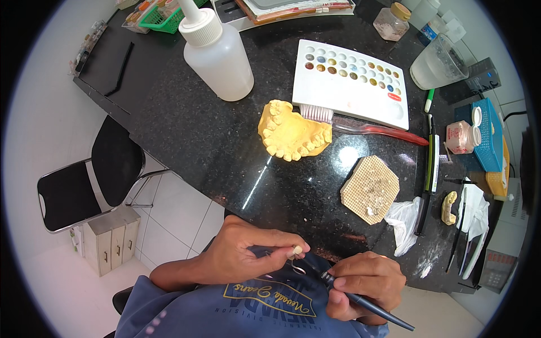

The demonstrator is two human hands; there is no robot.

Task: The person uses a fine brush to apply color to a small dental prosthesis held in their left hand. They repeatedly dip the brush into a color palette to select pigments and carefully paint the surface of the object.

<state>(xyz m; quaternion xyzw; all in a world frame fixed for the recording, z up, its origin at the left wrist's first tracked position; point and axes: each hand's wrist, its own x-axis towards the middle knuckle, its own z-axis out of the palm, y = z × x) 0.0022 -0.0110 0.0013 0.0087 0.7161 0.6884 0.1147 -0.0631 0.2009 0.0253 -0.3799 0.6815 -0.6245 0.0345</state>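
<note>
- The left hand [248, 253] pinches a small cream-coloured piece [297, 250] between the thumb and the forefinger; this piece is in front of the blue shirt [186, 307], near the table edge.
- The right hand [369, 281] has its fingers closed around a slim dark tool [372, 308]. Its thin end points to the small cream-coloured piece; I cannot tell if they touch.
- Beyond the hands, on the black table [225, 152], lies a yellow dental cast [293, 132], just beside a toothbrush with red handle [389, 132].
- A honeycomb plate [366, 183] lies nearer to the right hand.
</note>
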